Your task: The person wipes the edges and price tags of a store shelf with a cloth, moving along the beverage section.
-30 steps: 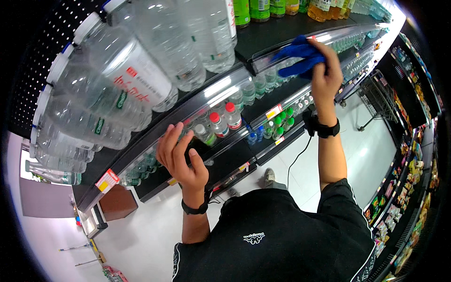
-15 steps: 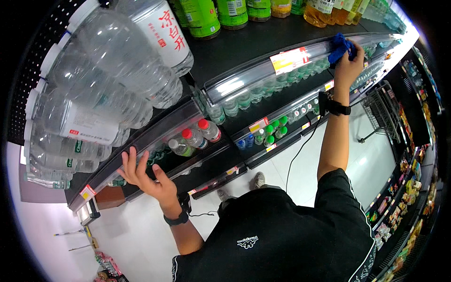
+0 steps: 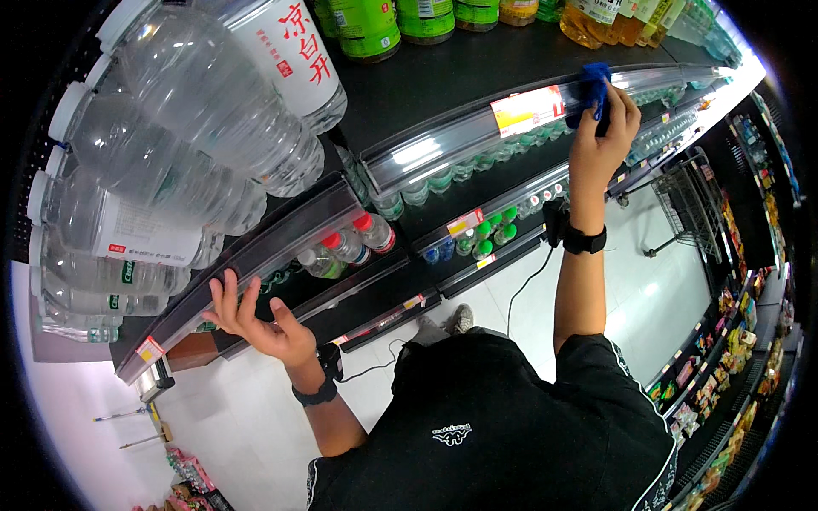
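In my right hand (image 3: 607, 140) is a blue cloth (image 3: 590, 92), pressed against the clear front strip (image 3: 464, 128) of the upper shelf, just right of a yellow and red price label (image 3: 527, 111). The fingers close round the cloth. My left hand (image 3: 260, 322) has its fingers spread, with the fingertips at the lower edge of another shelf's front strip (image 3: 247, 255) on the left; whether they touch it I cannot tell. Nothing is in that hand. Large clear water bottles (image 3: 204, 94) stand on the shelf above it.
Green-labelled bottles (image 3: 362, 25) and amber drink bottles (image 3: 588, 21) line the back of the black upper shelf (image 3: 409, 89). Red-capped bottles (image 3: 375, 230) stand lower down. A wire shopping cart (image 3: 686, 209) is on the floor at right. A thin cable (image 3: 515, 298) hangs from my right wrist.
My right hand has slid left along the shelf strip with the blue cloth, closer to the price label. My left hand stays spread by its shelf edge, and the whole view has shifted slightly.
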